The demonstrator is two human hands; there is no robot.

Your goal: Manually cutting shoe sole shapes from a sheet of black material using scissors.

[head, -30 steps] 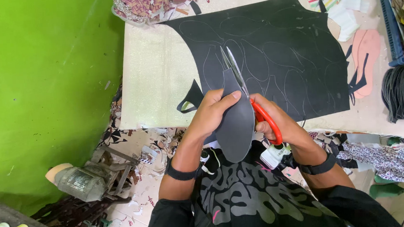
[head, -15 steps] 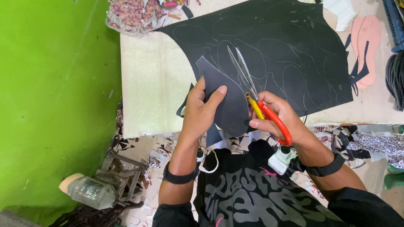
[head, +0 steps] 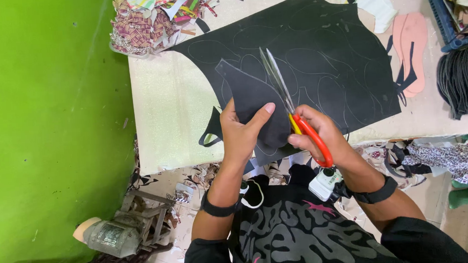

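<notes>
Head view. A bright green wall (head: 42, 131) fills the left of the scene. A pale bench (head: 163, 108) runs from the middle to the far right, its near edge just ahead of the person's body. The floor (head: 167, 188) below the bench, near left, is littered with offcuts, and a grey motor-like unit (head: 109, 238) lies there.

On the bench lies a large black sheet (head: 321, 63) marked with pale traced outlines. A heap of striped fabric scraps (head: 148, 18) sits at the far left corner of the bench. Two pink sole shapes (head: 413, 36) lie to the right of the sheet, with a dark stack of cut pieces (head: 463, 79) further right.

The left hand (head: 242, 136) holds a black cut piece (head: 248, 91) over the near edge of the sheet; the thumb is laid across its face and the fingers are pinching it from behind. The right hand (head: 319, 135) has its fingers closed through the red handles of the scissors (head: 291, 110). The blades point away from the person, nearly closed, lying along the right edge of the cut piece and touching it. Both wrists carry dark bands.
</notes>
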